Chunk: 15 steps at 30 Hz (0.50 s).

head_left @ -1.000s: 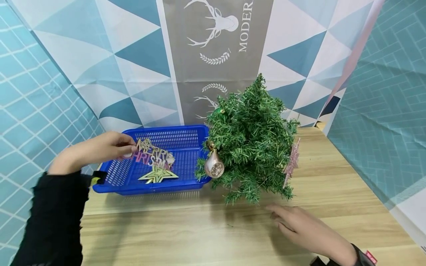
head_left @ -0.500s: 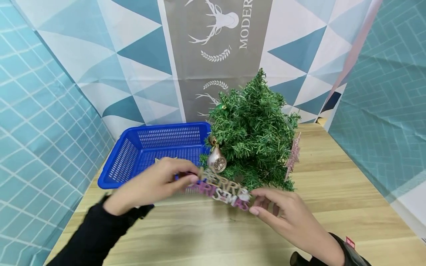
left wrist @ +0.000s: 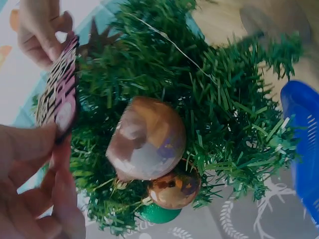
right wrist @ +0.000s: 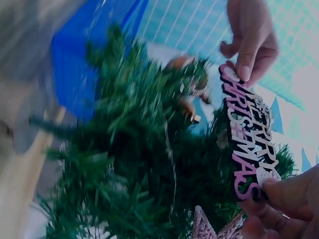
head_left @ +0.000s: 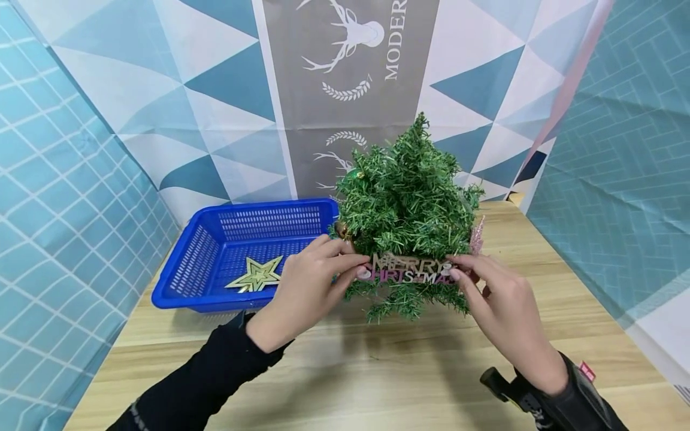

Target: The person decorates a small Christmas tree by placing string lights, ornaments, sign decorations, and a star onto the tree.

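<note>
A "Merry Christmas" sign in gold, pink and white letters is held level against the front of a small green Christmas tree. My left hand pinches its left end between thumb and fingers. Its right end is pinched by my right hand. In the right wrist view the sign shows its lettered face. On the tree's left side hang a large pinkish bauble, a copper bauble and a green one. A pink glitter star sits at the tree's right.
Left of the tree stands a blue plastic basket with a gold star lying inside it. Both rest on a wood-grain table. A patterned cloth backdrop rises close behind.
My left hand has carried the sign out of the basket and rightward to the tree. My right hand has come up from the table and taken the sign's other end.
</note>
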{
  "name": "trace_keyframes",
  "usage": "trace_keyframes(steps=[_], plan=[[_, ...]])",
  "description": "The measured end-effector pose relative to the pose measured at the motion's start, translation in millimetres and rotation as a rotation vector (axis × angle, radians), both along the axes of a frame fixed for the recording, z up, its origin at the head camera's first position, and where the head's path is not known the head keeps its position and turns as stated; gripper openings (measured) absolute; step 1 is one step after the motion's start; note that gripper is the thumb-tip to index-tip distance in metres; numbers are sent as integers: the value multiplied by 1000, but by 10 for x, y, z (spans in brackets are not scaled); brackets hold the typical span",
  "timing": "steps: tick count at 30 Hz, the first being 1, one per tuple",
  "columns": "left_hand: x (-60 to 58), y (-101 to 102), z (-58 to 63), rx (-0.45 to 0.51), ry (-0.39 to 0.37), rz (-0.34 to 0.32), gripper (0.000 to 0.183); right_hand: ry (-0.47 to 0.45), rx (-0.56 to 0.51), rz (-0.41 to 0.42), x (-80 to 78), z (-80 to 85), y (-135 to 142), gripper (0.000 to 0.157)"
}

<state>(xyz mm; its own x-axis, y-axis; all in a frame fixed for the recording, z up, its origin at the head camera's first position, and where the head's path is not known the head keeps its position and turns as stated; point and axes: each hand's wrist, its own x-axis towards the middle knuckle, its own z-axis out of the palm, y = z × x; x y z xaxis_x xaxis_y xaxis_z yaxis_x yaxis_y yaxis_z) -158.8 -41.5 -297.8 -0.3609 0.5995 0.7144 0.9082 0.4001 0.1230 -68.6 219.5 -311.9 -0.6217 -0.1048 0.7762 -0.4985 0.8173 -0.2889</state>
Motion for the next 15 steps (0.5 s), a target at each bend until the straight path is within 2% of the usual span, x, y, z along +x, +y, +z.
trace_keyframes(steps=[3,6,11,15], plan=[[-46,88,-32,10,136,81,9,50,39,-98,-47,-8,7,18],[-82,145,-81,36,204,122,4,115,85,-154,-108,-42,6,10],[-150,220,-152,50,312,158,4,239,124,-202,-231,-130,-10,30],[-174,250,-180,7,370,193,6,277,122,-225,-287,-216,-31,27]])
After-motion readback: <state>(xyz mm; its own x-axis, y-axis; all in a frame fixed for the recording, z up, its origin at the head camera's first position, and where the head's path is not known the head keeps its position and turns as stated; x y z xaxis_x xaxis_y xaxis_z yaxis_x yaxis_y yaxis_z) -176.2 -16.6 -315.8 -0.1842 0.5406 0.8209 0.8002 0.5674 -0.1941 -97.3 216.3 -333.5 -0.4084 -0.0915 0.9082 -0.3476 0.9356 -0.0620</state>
